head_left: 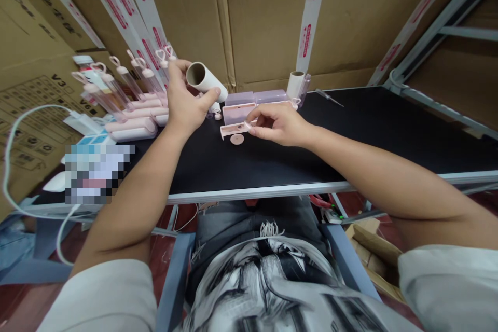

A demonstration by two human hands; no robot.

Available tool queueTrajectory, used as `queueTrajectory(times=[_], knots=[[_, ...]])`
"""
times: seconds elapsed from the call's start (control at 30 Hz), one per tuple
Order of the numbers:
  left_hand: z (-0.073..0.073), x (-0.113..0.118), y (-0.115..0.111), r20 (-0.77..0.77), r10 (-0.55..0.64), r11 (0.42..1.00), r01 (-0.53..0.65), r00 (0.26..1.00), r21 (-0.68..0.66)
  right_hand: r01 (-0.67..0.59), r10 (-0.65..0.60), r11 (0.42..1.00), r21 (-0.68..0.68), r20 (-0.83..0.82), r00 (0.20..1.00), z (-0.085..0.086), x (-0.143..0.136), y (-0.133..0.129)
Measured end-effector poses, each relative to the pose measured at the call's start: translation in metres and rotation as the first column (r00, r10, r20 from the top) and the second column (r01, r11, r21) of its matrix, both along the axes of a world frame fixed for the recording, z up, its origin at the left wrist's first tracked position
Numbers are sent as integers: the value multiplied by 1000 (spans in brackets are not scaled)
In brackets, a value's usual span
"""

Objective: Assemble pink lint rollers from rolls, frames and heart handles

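Note:
My left hand (187, 101) is closed on a white cardboard tube (212, 84), its brown open end tilted up toward me. Above the black tabletop, my right hand (278, 123) pinches a small pale piece (247, 126) at the fingertips, too small to name. Just beneath those fingers lies a shallow pink plastic casing (229, 129). A round pink disc (237, 139) rests in front of it. Behind are a translucent lilac casing (235, 113) and lilac blocks (272, 96). The right fingers partly cover the pink casing.
At the left stand several clear tubes with pink heart-loop tops (112, 91) on pink bases (132, 127). A pixelated patch (97, 174) and a white cable (10, 150) lie nearby. Another cardboard tube (296, 84) and a thin tool (329, 97) sit toward the back. Cardboard (260, 21) walls the rear.

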State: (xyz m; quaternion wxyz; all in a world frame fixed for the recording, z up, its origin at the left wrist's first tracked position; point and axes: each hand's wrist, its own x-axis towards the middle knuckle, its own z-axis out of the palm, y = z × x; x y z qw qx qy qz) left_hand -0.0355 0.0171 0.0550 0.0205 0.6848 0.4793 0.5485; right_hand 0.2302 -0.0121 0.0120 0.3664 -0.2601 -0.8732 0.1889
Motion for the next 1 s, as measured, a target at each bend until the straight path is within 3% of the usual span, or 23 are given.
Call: queueTrajectory(times=[0.23, 0.43, 0.63, 1.0], knots=[[-14, 9, -8, -46, -208, 978, 206, 977, -44, 118, -117, 993, -4, -179, 977, -3, 1, -2], [-19, 3, -11, -342, -349, 931, 364, 872, -22, 95, 24, 971, 218, -490, 871, -12, -1, 16], [-15, 10, -23, -457, -425, 900, 420, 782, -118, 106, 16, 962, 251, -441, 898, -12, -1, 19], [-18, 8, -22, -404, -488, 869, 476, 774, -137, 78, 20, 964, 256, -359, 933, -7, 0, 13]])
